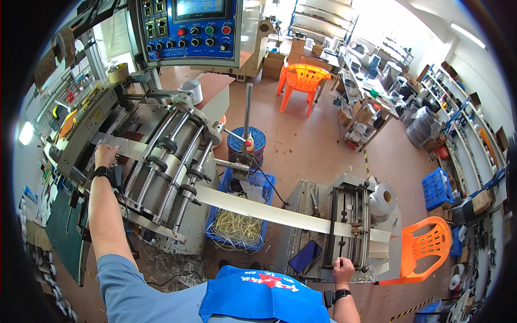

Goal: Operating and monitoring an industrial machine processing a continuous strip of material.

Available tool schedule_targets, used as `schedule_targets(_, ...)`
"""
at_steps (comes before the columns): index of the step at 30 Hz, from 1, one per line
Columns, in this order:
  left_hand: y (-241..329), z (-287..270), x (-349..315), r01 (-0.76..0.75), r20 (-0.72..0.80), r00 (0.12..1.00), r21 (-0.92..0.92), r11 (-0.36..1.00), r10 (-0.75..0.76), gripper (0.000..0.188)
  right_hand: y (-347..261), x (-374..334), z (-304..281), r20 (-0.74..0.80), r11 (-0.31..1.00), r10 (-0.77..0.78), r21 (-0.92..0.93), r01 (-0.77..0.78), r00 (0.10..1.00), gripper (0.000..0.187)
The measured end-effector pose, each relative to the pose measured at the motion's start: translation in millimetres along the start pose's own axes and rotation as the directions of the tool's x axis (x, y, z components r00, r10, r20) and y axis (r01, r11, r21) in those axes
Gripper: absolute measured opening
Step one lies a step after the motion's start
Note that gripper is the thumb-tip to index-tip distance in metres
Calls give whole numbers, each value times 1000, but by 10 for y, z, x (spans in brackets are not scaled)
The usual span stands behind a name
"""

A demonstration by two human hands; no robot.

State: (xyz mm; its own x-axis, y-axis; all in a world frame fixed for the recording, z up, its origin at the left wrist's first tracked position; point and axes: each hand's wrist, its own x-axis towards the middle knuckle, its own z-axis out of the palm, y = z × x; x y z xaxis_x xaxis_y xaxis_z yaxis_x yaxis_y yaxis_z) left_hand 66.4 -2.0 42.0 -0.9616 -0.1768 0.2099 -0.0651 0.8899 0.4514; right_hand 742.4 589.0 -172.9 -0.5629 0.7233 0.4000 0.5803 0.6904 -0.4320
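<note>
A pale strip (258, 207) runs from the roller machine (175, 156) on my left to the smaller feeding machine (350, 226) on my right. My left hand (106, 155) is at the roller machine's far-left end, its fingers closed on the strip's edge there. My right hand (343, 269) is at the near edge of the smaller machine's dark frame. Its fingers are curled together, and what they grip is too small to make out. A roll of white material (383, 199) is mounted behind the smaller machine. A dark phone (305, 256) lies beside that frame.
A control panel (189, 32) with knobs hangs at the upper left. Below the strip, a blue crate (265, 237) holds tangled trimmings. An orange chair (431, 245) is at the right, another orange chair (304, 81) farther back. A metal post (248, 113) rises behind the strip.
</note>
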Motion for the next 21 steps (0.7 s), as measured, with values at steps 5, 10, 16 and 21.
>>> schedule_targets(5, -156, 107, 153, -115, 3, 993, 8, 993, 115, 28, 76, -22, 8, 28, 999, 45, 29, -46, 999, 15)
schedule_targets(10, -111, -19, 18, -66, -50, 994, 397, 916, 93, 25, 87, -58, 55, 30, 999, 40, 16, -40, 999, 15)
schedule_targets(16, 215, -479, -458, 534, -226, 833, 85, 841, -505, 26, 53, -49, -2, 37, 999, 23, 38, -25, 999, 16)
schedule_targets(21, 138, -373, -356, 462, -175, 874, 15, 887, -453, 26, -97, -49, -93, 86, 999, 37, 22, -39, 996, 20)
